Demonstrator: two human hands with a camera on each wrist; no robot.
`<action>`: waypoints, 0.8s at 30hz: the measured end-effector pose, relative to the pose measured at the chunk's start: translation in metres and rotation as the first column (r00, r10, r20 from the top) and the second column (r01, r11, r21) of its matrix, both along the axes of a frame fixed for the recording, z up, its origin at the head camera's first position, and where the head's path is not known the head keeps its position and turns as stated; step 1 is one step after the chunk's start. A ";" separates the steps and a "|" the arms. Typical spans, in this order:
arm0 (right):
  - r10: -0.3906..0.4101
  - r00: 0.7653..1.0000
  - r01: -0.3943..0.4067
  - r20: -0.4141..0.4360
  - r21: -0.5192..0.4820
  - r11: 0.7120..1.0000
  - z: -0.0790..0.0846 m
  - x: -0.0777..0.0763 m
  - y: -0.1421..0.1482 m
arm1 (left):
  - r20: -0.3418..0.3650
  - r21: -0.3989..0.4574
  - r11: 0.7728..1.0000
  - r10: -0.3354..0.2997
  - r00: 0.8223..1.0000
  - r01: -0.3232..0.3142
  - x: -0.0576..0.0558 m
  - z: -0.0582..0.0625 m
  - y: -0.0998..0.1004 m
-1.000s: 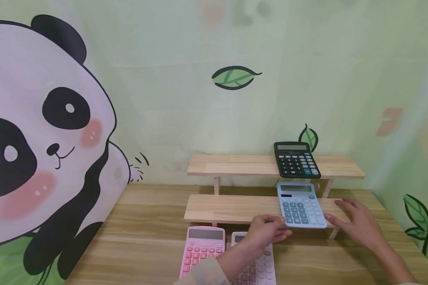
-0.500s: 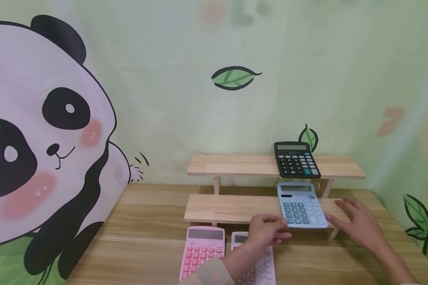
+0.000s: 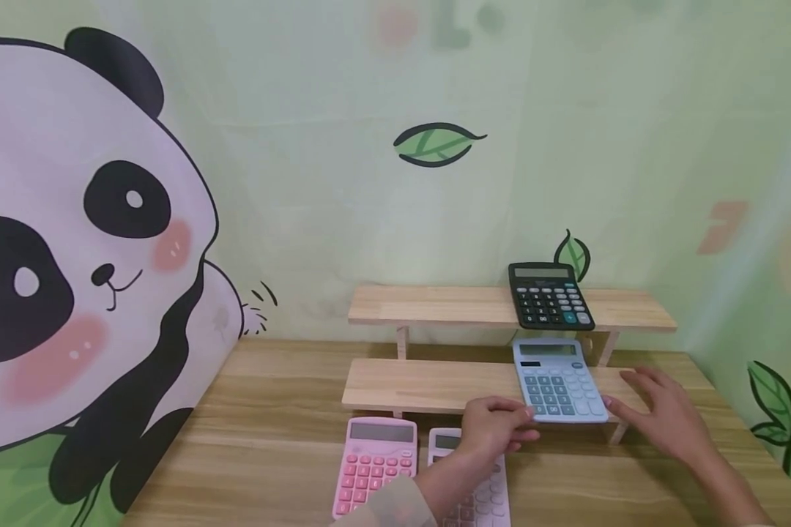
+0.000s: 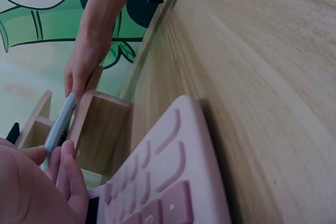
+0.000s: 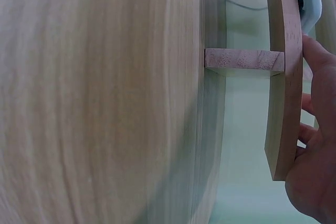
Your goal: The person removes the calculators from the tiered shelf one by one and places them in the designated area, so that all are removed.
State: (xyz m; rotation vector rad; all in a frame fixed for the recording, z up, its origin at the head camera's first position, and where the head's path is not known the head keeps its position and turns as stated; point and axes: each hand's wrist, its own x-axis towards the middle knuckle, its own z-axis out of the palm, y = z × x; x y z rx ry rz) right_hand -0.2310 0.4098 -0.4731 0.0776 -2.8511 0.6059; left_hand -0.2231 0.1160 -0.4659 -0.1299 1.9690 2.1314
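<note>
A light blue calculator (image 3: 556, 384) lies on the lower wooden shelf (image 3: 428, 382), its near edge reaching over the shelf's front. My left hand (image 3: 494, 428) pinches its near left corner, thumb on top and fingers underneath, as the left wrist view shows. My right hand (image 3: 666, 413) rests at the shelf's right end with fingers spread, the thumb tip right at the calculator's near right corner. Below my left forearm, a pale lilac calculator (image 3: 494, 490) lies partly hidden on the table. Beside it is a pink calculator (image 3: 381, 457), its lower part covered by my sleeve.
A black calculator (image 3: 549, 296) leans over the front of the upper wooden shelf (image 3: 428, 306), behind the blue one. Both shelves stand on short wooden legs on the wood-grain table (image 3: 270, 439). A panda-print cloth (image 3: 303, 183) hangs behind and at the sides.
The blue calculator's near end has shifted very slightly to the right, with my left hand following. My right hand has stayed in place.
</note>
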 end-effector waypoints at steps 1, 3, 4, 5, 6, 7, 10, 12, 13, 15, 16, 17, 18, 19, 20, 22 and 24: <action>0.000 1.000 0.000 -0.001 -0.001 1.000 0.000 0.000 0.000 | 0.003 0.008 1.000 -0.013 1.000 0.013 0.000 0.001 -0.002; 0.002 1.000 -0.002 -0.003 -0.007 1.000 0.000 0.000 -0.001 | 0.009 0.025 0.998 -0.051 0.999 0.050 0.001 0.003 -0.006; 0.003 1.000 -0.003 -0.005 -0.010 1.000 0.000 0.000 -0.001 | 0.012 0.035 0.997 -0.072 0.997 0.071 0.002 0.004 -0.009; 0.004 1.000 -0.004 -0.007 -0.012 1.000 0.000 0.000 -0.001 | 0.017 0.046 0.995 -0.093 0.996 0.092 0.003 0.005 -0.012; 0.004 1.000 -0.004 -0.007 -0.015 1.000 0.000 0.000 -0.001 | 0.023 0.058 0.992 -0.114 0.993 0.112 0.003 0.006 -0.014; 0.003 1.000 -0.003 -0.007 -0.017 1.000 0.000 0.000 -0.001 | 0.035 0.070 0.990 -0.127 0.991 0.125 0.004 0.007 -0.017; 0.006 1.000 -0.006 -0.014 -0.017 1.000 0.000 -0.001 -0.001 | 0.073 0.110 0.981 -0.170 0.983 0.162 0.004 0.006 -0.023; 0.006 1.000 -0.006 -0.015 -0.016 1.000 0.000 -0.001 -0.001 | 0.104 0.165 0.968 -0.207 0.973 0.189 0.005 0.004 -0.026; 0.007 1.000 -0.008 -0.017 -0.016 1.000 0.000 -0.001 -0.001 | 0.112 0.197 0.960 -0.226 0.968 0.201 0.005 0.003 -0.028; 0.008 1.000 -0.008 -0.016 -0.017 1.000 0.001 -0.001 0.000 | 0.126 0.263 0.938 -0.263 0.956 0.224 0.005 0.001 -0.030; 0.007 1.000 -0.007 -0.013 -0.017 1.000 0.001 -0.002 0.000 | 0.130 0.293 0.928 -0.276 0.952 0.229 0.005 0.000 -0.031; 0.007 1.000 -0.007 -0.011 -0.019 1.000 0.001 -0.002 0.000 | 0.134 0.321 0.918 -0.287 0.949 0.232 0.005 -0.001 -0.031; 0.006 1.000 -0.006 -0.010 -0.019 1.000 0.001 -0.002 0.000 | 0.135 0.340 0.911 -0.293 0.947 0.234 0.005 -0.002 -0.031; 0.005 1.000 -0.005 -0.009 -0.020 1.000 0.001 -0.002 0.000 | 0.138 0.352 0.907 -0.293 0.946 0.230 0.005 -0.002 -0.030; 0.003 1.000 -0.003 -0.008 -0.020 1.000 0.000 -0.002 0.000 | 0.146 0.358 0.907 -0.291 0.946 0.224 0.004 -0.002 -0.029; 0.001 1.000 -0.001 -0.008 -0.020 1.000 0.000 -0.002 0.000 | 0.160 0.370 0.906 -0.278 0.947 0.204 0.004 -0.002 -0.027; 0.000 1.000 0.000 -0.006 -0.024 1.000 0.000 -0.002 -0.001 | 0.170 0.379 0.908 -0.261 0.950 0.182 0.004 -0.001 -0.025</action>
